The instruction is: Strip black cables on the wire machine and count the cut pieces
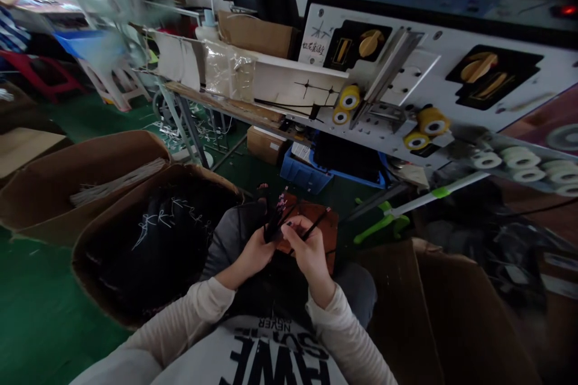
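Observation:
My left hand [253, 254] grips a bundle of thin black wires [273, 224] with small pink marks near their upper ends. My right hand [309, 254] pinches a single black wire or rod [315, 224], its fingertips close to the bundle. Both hands are above my lap, in front of a grey-trousered knee [235, 234]. A reddish-brown pad [321, 230] lies beyond them, partly hidden by my right hand. I cannot tell exactly what the black pieces are.
A cardboard box [153, 191] of black wires with white strands stands at my left, with a second box [85, 174] behind it. Another box [428, 313] stands at my right. A white machine panel [433, 72] with yellow and white rollers looms ahead.

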A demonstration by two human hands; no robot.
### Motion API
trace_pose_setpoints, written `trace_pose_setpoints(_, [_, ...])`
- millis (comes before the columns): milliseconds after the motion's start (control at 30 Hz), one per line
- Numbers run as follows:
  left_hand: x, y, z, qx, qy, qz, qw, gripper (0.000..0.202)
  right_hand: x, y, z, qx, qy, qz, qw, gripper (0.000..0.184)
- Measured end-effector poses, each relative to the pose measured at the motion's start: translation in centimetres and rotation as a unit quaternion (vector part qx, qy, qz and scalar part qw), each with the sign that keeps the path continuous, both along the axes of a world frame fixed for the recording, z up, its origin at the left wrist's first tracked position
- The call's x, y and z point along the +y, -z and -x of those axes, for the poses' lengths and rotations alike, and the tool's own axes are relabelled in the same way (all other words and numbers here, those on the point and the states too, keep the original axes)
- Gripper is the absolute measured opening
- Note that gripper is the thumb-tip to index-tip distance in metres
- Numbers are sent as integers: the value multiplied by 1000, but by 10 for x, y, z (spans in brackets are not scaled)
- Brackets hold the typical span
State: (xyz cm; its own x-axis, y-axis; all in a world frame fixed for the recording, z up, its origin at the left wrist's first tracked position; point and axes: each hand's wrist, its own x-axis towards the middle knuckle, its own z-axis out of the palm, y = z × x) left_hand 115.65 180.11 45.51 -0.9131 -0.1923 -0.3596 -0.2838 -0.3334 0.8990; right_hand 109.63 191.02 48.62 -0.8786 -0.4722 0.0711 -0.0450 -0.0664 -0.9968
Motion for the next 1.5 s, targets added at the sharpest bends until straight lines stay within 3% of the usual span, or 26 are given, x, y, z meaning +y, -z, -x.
trace_pose_setpoints(167, [-4,0,-4,8,66,5,998,42,8,-8,11,37,-107,-35,993,17])
trace_pose_setpoints(400, [-7,-4,-4,-28,111,-78,990,50,5,-1,11,107,-47,-70,991,18])
trace_pose_setpoints(500, [-11,3,-10,-39,104,-101,989,50,15,-15,20,140,77,8,987,19])
trace_pose_setpoints(600, [-19,9,-18,-53,76,-121,988,51,43,-46,40,145,266,171,938,21])
trace_pose_setpoints(633, [-22,10,-20,-50,68,-128,988,50,54,-56,47,153,279,191,929,26])
trace_pose_setpoints(667, [-26,9,-22,-44,63,-137,988,48,64,-64,52,163,261,179,934,32])
trace_pose_setpoints(733, [-32,6,-23,-23,71,-152,986,42,78,-71,55,159,137,75,975,38])
trace_pose_setpoints(767, [-35,3,-22,-12,80,-158,984,40,79,-69,54,141,47,4,989,36])
trace_pose_setpoints(833, [-39,-3,-19,10,93,-155,983,39,71,-56,48,80,-100,-101,987,25])
trace_pose_setpoints(900, [-40,-7,-17,25,87,-141,986,39,51,-36,38,14,-138,-107,984,23])
trace_pose_setpoints(1000, [-38,-11,-17,24,80,-128,988,41,16,-9,27,-88,-72,10,993,35])
trace_pose_setpoints(1100, [-32,-10,-20,13,84,-121,989,44,-9,1,24,-143,-31,112,983,37])
trace_pose_setpoints(1267, [-24,-4,-22,10,73,-102,992,45,-21,-2,27,-154,-21,138,978,30])
trace_pose_setpoints(1500, [-22,-9,-17,41,19,-34,998,52,-20,3,22,-148,41,166,974,27])
